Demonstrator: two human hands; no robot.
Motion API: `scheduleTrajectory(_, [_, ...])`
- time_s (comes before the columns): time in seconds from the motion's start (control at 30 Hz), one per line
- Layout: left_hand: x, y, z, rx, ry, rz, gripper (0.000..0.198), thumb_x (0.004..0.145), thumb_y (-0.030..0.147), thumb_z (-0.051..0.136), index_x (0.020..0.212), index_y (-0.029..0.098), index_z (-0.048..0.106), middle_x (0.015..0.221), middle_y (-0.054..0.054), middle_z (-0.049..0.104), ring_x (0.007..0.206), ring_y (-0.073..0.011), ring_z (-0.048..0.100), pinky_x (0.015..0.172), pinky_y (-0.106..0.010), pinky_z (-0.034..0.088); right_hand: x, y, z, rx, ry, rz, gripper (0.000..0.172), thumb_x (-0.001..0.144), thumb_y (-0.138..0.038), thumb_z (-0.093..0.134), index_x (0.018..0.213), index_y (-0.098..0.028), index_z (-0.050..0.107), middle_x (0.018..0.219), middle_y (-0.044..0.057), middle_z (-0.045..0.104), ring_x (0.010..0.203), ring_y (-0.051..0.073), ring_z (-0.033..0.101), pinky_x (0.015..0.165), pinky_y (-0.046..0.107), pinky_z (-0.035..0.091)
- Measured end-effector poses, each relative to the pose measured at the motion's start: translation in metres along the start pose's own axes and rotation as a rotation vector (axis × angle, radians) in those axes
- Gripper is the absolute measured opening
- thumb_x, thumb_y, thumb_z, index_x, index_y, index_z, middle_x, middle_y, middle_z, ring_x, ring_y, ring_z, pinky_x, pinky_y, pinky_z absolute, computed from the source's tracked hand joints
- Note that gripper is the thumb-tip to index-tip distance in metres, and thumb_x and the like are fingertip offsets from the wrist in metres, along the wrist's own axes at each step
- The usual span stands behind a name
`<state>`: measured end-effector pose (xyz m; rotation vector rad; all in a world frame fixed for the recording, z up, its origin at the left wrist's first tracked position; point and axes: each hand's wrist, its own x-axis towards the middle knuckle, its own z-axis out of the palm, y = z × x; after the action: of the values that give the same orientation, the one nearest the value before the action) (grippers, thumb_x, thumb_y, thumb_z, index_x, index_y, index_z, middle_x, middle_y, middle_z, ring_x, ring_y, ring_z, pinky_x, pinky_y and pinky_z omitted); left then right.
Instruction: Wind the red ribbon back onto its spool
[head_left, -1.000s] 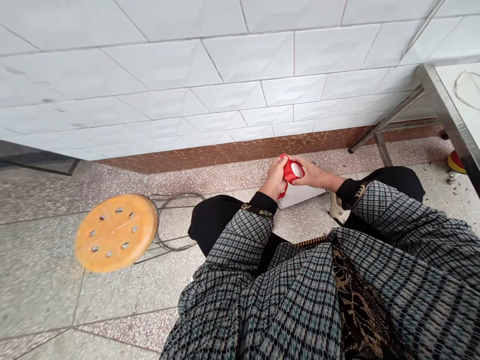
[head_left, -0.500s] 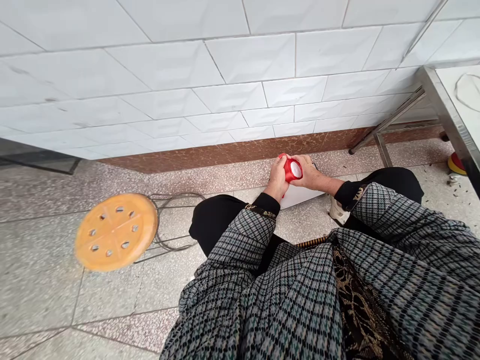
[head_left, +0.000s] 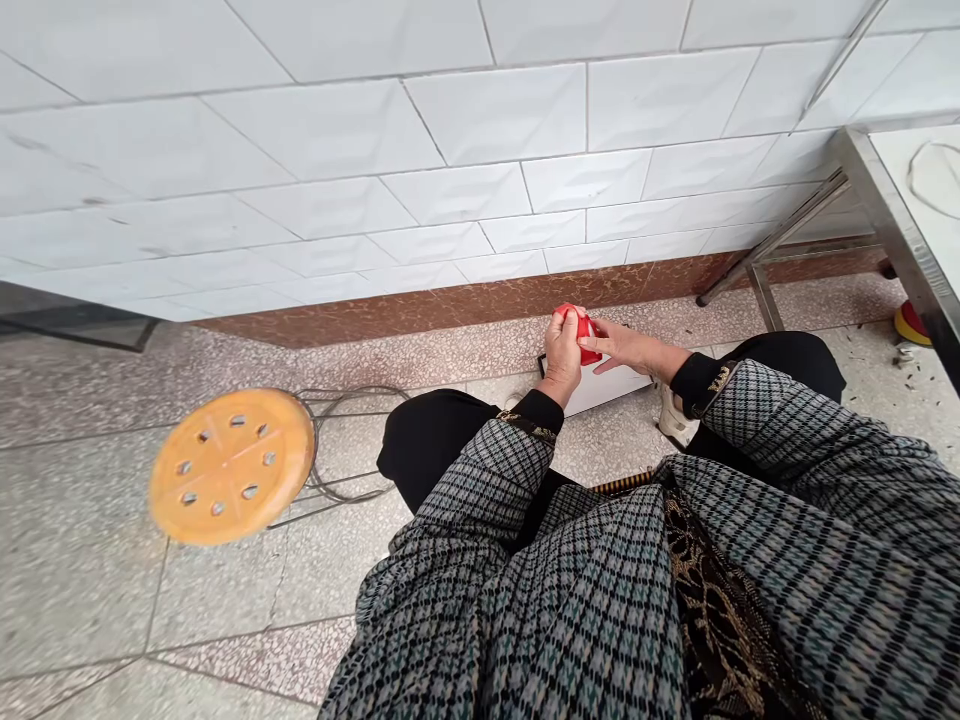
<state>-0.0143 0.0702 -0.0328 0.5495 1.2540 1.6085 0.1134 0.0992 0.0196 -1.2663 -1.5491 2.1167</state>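
Observation:
My left hand is closed around a small shiny red roll. Its white middle showed half a second ago; whether it is tape or ribbon I cannot tell. My right hand is at the roll's right side, fingers stretched and apart, fingertips against or just beside the red surface. Below both hands lies a flat white board or box with a dark edge, low between my feet and partly covered by my hands.
An orange round stool with holes and thin metal legs lies tipped on the terrazzo floor at left. A white tiled wall rises ahead. To the right stands a metal-framed table; a red and yellow object is beneath it.
My right hand has loosened from the roll, its fingers now spread beside it. The roll has turned, so its white middle no longer faces me. My left hand keeps its hold.

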Motion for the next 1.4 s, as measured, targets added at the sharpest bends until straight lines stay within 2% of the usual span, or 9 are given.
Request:
scheduleTrajectory(0.2, [-0.005,0.000,0.002,0.015,-0.056,0.025,0.026,0.098,0.040,0.066,0.079,0.023,0.066,0.093,-0.003,0.069,0.092,-0.0174,0.063,0.095,-0.032,0.052,0.003,-0.002,0.001,-0.074,0.028,0.029,0.041,0.087,-0.033,0.075,0.125,-0.023,0.064,0.129,0.012,0.070,0.111,0.026,0.068,0.080,0.039,0.069])
scheduleTrajectory(0.4, [0.004,0.005,-0.001,-0.055,-0.004,-0.138,0.023,0.097,0.033,0.067,0.077,0.022,0.063,0.085,-0.002,0.065,0.080,-0.0153,0.061,0.088,-0.031,0.053,0.009,0.006,-0.004,-0.191,0.071,-0.040,0.056,0.073,-0.029,0.082,0.126,-0.022,0.064,0.119,0.012,0.070,0.097,0.027,0.070,0.078,0.044,0.069])
scheduleTrajectory(0.5, [0.008,0.008,-0.005,-0.076,-0.046,-0.196,0.022,0.096,0.033,0.069,0.078,0.021,0.062,0.083,-0.001,0.063,0.076,-0.0145,0.061,0.086,-0.031,0.054,0.012,0.010,-0.010,-0.312,0.092,-0.144,0.059,0.071,-0.029,0.082,0.126,-0.020,0.065,0.115,0.012,0.072,0.097,0.029,0.069,0.083,0.047,0.067])
scheduleTrajectory(0.7, [0.009,0.011,-0.012,-0.076,-0.158,-0.275,0.019,0.092,0.032,0.075,0.080,0.020,0.067,0.082,-0.002,0.067,0.075,-0.0147,0.063,0.086,-0.033,0.057,0.015,0.013,-0.020,-0.318,-0.077,-0.138,0.068,0.071,-0.031,0.083,0.135,-0.020,0.065,0.116,0.012,0.073,0.085,0.025,0.070,0.070,0.042,0.067])
scheduleTrajectory(0.8, [0.008,0.011,-0.013,-0.105,-0.149,-0.288,0.018,0.092,0.031,0.075,0.081,0.019,0.068,0.083,-0.002,0.068,0.075,-0.0140,0.063,0.084,-0.032,0.057,0.014,0.014,-0.021,-0.266,-0.079,-0.131,0.068,0.071,-0.030,0.083,0.136,-0.021,0.065,0.115,0.011,0.074,0.084,0.023,0.071,0.066,0.037,0.067])
scheduleTrajectory(0.9, [0.008,0.011,-0.013,-0.124,-0.124,-0.292,0.016,0.093,0.030,0.073,0.082,0.020,0.067,0.085,-0.002,0.068,0.076,-0.0140,0.064,0.084,-0.032,0.056,0.011,0.011,-0.021,-0.268,-0.051,-0.129,0.070,0.072,-0.029,0.083,0.139,-0.022,0.064,0.119,0.012,0.074,0.091,0.026,0.072,0.071,0.040,0.068])
scheduleTrajectory(1.0, [0.009,0.012,-0.011,-0.121,-0.091,-0.294,0.016,0.093,0.027,0.072,0.081,0.020,0.065,0.084,-0.001,0.067,0.078,-0.0148,0.064,0.088,-0.033,0.056,0.009,0.007,-0.019,-0.354,-0.018,-0.166,0.074,0.072,-0.028,0.083,0.142,-0.019,0.063,0.126,0.015,0.072,0.105,0.032,0.071,0.089,0.050,0.067])
scheduleTrajectory(1.13, [0.008,0.013,-0.009,-0.160,-0.048,-0.349,0.013,0.094,0.022,0.071,0.085,0.020,0.063,0.083,0.000,0.066,0.078,-0.0146,0.064,0.091,-0.033,0.055,0.012,0.010,-0.016,-0.542,0.040,-0.308,0.079,0.070,-0.024,0.083,0.145,-0.017,0.060,0.137,0.017,0.066,0.126,0.038,0.063,0.116,0.059,0.050])
scheduleTrajectory(1.4, [0.002,0.022,-0.004,-0.279,-0.040,-0.447,0.016,0.101,0.016,0.061,0.085,0.019,0.062,0.084,0.001,0.065,0.075,-0.0112,0.061,0.083,-0.026,0.052,0.022,0.034,-0.022,-0.759,0.115,-0.517,0.084,0.065,-0.023,0.082,0.143,-0.018,0.052,0.138,0.018,0.054,0.134,0.040,0.054,0.118,0.062,0.045])
